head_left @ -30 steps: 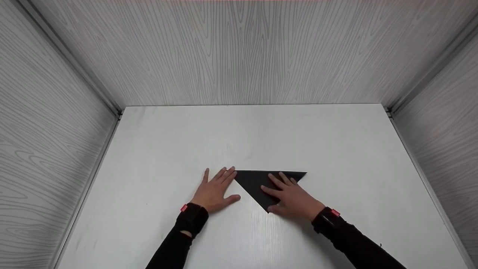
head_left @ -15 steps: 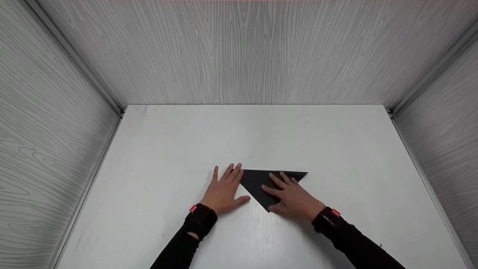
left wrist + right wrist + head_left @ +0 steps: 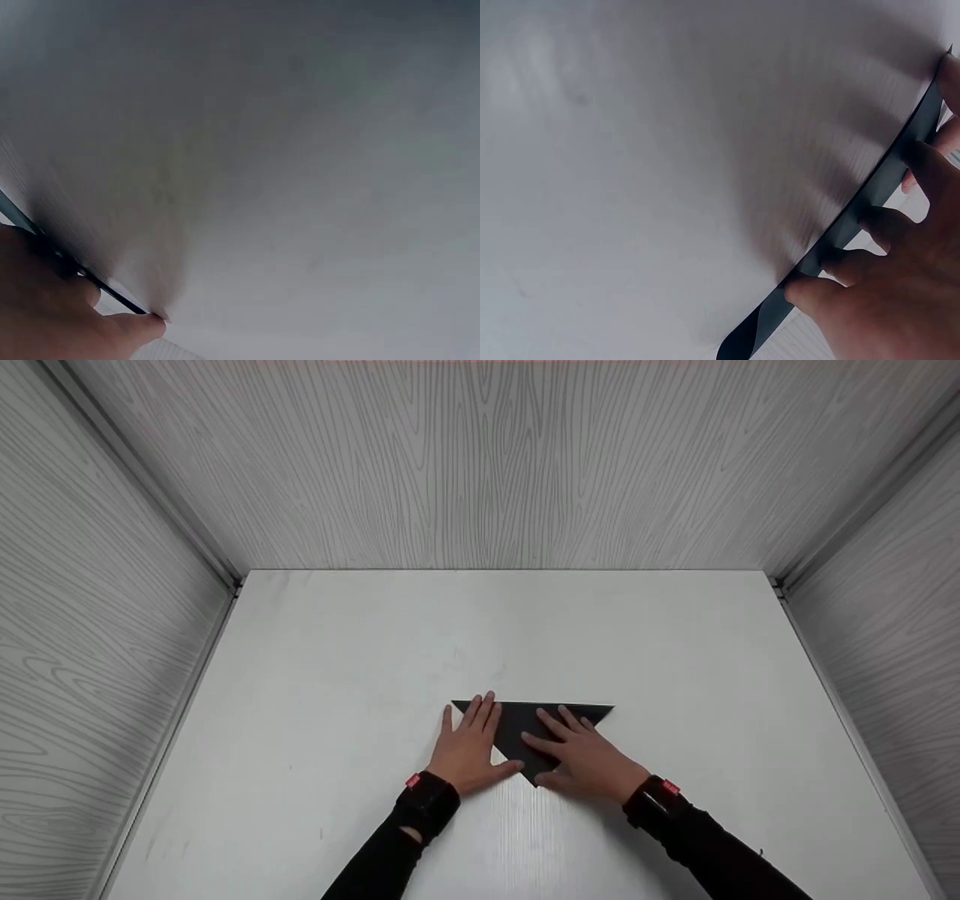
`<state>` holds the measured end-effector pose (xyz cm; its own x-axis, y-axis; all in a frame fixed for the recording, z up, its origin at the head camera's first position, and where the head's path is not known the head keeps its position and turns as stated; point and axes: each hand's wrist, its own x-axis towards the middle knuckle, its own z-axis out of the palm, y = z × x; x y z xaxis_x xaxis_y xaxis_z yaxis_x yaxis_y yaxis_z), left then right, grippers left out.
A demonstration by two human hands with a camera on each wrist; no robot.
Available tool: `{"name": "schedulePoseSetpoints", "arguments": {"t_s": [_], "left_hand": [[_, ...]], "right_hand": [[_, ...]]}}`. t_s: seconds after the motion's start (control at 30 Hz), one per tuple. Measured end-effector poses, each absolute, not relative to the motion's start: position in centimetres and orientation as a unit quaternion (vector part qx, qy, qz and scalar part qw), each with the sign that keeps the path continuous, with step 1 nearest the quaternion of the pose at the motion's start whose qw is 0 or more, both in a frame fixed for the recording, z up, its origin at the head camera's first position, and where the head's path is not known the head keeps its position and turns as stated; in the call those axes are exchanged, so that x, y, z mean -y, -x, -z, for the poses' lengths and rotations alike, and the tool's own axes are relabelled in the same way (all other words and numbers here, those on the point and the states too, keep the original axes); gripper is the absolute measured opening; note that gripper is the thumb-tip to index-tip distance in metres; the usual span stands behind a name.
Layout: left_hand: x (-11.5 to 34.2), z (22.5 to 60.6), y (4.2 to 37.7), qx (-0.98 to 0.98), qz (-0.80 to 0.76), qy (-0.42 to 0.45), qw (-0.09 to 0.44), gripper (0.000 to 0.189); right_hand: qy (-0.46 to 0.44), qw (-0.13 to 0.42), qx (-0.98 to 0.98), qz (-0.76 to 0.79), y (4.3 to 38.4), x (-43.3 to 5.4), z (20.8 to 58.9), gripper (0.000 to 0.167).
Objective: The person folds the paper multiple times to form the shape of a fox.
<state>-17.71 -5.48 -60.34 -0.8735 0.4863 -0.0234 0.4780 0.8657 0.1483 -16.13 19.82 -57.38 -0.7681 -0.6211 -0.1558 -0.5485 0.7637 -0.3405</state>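
Observation:
A black triangular sheet, looking like folded paper (image 3: 514,731), lies on the white table with its long edge away from me and a point toward me. My left hand (image 3: 465,754) rests across its left part, fingers straight, the thumb reaching toward the near slanted edge. On the right part my right hand (image 3: 589,757) lies with fingers spread and presses the sheet down. In the right wrist view the sheet (image 3: 885,176) shows as a narrow dark band under the fingertips, its near end slightly curled. Only a thin dark edge of it shows by the left hand in the left wrist view.
The white tabletop (image 3: 337,660) is bounded by a grey wood-grain back panel (image 3: 480,465) and side panels at left (image 3: 90,660) and right (image 3: 885,585). Both wrists wear black bands with a red tag.
My left hand has slid right, from the sheet's left corner onto its left part, so that corner now shows beyond the fingers. My right hand has stayed nearly still on the sheet.

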Motion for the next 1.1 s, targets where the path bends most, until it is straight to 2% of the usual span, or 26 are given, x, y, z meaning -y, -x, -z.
{"name": "schedulePoseSetpoints", "arguments": {"t_s": [0.5, 0.7, 0.83, 0.97, 1.1], "left_hand": [[5.4, 59.4, 17.6, -0.965, -0.084, -0.245, 0.049, 0.106], [5.5, 59.6, 17.6, -0.965, -0.081, -0.245, 0.048, 0.106], [5.4, 59.3, 17.4, -0.966, -0.081, -0.241, 0.051, 0.106], [5.2, 59.0, 17.4, -0.966, -0.078, -0.240, 0.047, 0.106], [4.9, 59.2, 17.4, -0.967, -0.077, -0.240, 0.047, 0.106]], "right_hand": [[0.327, 0.107, -0.931, 0.123, 16.6, -19.5, 57.1, 0.067], [0.333, 0.043, -0.930, 0.146, 17.9, -18.8, 56.3, 0.046], [0.296, 0.000, -0.932, 0.210, 19.7, -17.5, 55.8, 0.028], [0.225, 0.009, -0.939, 0.262, 21.7, -15.8, 55.7, 0.014], [0.161, 0.041, -0.948, 0.272, 23.2, -14.7, 55.9, 0.011]]}}
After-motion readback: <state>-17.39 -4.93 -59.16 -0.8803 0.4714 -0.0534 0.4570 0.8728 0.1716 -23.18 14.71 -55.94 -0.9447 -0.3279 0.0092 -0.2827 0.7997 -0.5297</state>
